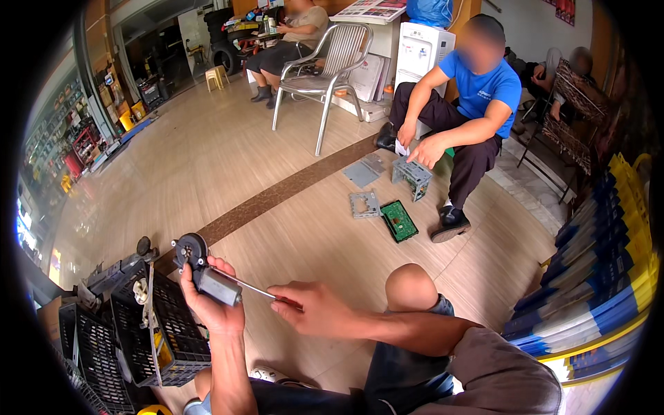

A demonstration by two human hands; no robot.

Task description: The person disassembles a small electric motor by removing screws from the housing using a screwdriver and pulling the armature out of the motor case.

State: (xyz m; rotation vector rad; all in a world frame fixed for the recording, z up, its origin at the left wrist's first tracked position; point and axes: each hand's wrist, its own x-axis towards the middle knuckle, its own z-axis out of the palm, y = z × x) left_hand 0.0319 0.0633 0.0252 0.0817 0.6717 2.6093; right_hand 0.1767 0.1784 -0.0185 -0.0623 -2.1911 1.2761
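My left hand (pixel 216 308) is wrapped round a small electric gear motor (pixel 220 286), which has a silver cylinder body and a round black gear housing. The housing points away from me, up and to the left. In my right hand (pixel 319 310) is a screwdriver (pixel 252 288) with a long thin metal shaft; my fingers cover most of its reddish handle. Its shaft reaches left to the motor, beside the joint of housing and cylinder. Whether the tip sits in a screw, I cannot tell.
Black plastic crates (pixel 166 339) with parts stand at my left. Ahead, a seated person in a blue shirt (pixel 490 86) handles a grey metal device (pixel 413 174). On the floor lie a green circuit board (pixel 399 220) and a metal frame (pixel 364 205). Packaged goods (pixel 588 277) line the right.
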